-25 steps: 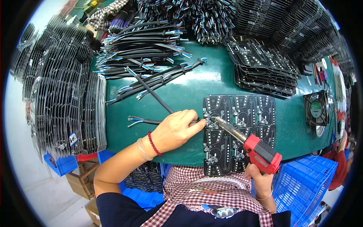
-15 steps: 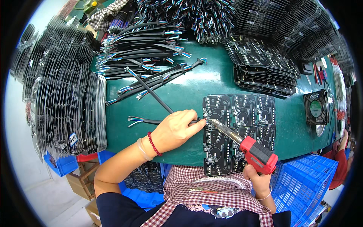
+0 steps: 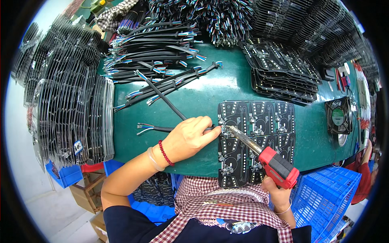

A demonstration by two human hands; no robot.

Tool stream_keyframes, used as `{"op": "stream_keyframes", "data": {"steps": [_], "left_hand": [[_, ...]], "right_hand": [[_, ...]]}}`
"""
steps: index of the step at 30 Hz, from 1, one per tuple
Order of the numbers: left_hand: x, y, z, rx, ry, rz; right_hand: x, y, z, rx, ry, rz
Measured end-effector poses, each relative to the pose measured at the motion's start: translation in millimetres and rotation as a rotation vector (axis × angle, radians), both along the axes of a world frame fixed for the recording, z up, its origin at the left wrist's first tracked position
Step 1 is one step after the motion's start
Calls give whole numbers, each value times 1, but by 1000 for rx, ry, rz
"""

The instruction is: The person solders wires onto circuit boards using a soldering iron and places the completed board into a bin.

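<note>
My left hand (image 3: 189,135) is closed round a black multi-wire cable (image 3: 162,129). Its stripped, coloured wires fan out to the left, and its other end meets the left edge of a black circuit board panel (image 3: 265,139). A second black cable (image 3: 166,101) runs diagonally down to my knuckles; its lower end is hidden. My right hand (image 3: 277,192) grips a red and black soldering gun (image 3: 279,167) from below. The gun's metal tip points up and left, by the board pads close to my left fingertips. Whether it touches them I cannot tell.
Loose black cables (image 3: 150,52) lie at the back left, with a bigger cable heap (image 3: 219,20) behind. Stacked boards (image 3: 285,77) stand at the back right, racked boards (image 3: 73,109) at left. A small fan (image 3: 339,115) and blue crate (image 3: 328,198) are on the right.
The soldering gun has shifted slightly to the right, its body a little lower. My left hand keeps its place on the cable.
</note>
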State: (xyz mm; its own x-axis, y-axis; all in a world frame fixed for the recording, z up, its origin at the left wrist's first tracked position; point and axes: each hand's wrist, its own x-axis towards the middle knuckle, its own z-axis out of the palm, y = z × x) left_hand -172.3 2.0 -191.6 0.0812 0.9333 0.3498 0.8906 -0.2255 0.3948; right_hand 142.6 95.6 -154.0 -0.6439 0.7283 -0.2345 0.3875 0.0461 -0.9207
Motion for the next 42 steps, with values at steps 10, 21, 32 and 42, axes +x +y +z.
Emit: {"op": "stream_keyframes", "data": {"steps": [10, 21, 32, 42], "left_hand": [[-1, 0, -3, 28, -8, -12], [0, -1, -3, 24, -9, -9], [-1, -2, -1, 70, 45, -41], [1, -1, -1, 39, 41, -30]], "right_hand": [[-7, -2, 3, -54, -73, -65], [13, -7, -3, -243, 3, -216], [15, -10, -14, -63, -43, -60], [6, -1, -3, 37, -139, 15]]}}
